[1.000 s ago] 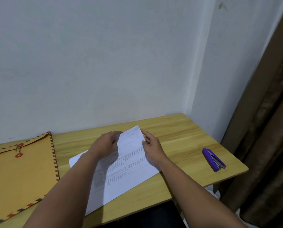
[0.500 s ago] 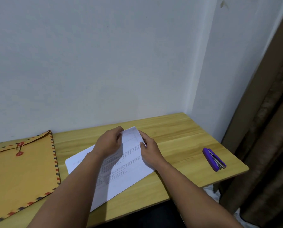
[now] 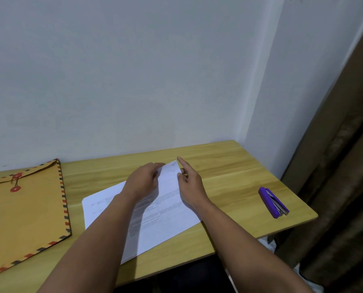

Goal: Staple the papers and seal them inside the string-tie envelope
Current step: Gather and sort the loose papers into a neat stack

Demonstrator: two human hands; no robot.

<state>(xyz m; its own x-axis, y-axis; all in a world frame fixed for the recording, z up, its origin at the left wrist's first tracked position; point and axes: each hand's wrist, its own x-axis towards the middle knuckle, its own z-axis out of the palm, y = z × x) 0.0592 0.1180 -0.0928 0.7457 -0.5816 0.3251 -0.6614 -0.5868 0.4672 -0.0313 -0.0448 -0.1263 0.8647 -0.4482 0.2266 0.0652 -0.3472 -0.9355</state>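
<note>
On the wooden counter (image 3: 229, 166) lie the papers (image 3: 168, 216), set at a slant near the front edge; at least two white sheets show, one fanned out to the left beneath the upper one, and an exact count cannot be made. Printed text in boxed blocks runs across the upper sheet, far too small and blurred to read. Two hands work at the far corner of the sheets. The left hand (image 3: 142, 182) rests on the papers with its fingers curled over their far edge, so its grip is grasping the papers. The right hand (image 3: 190, 185) touches the right edge of the same corner; its grip is released, the index finger straight and pointing away over the counter, the other fingers loosely bent against the sheet edge. One string-tie envelope (image 3: 22, 212) lies flat at the left end of the counter, well apart from the papers, tan with a red and dark striped border, its flap shut; two red discs joined by a string sit near its top. No writing shows on it. One purple stapler (image 3: 272, 203) lies at the right end near the counter's front corner, well apart from both hands, with no brand mark legible. One brown curtain (image 3: 345, 166) hangs at the right.
</note>
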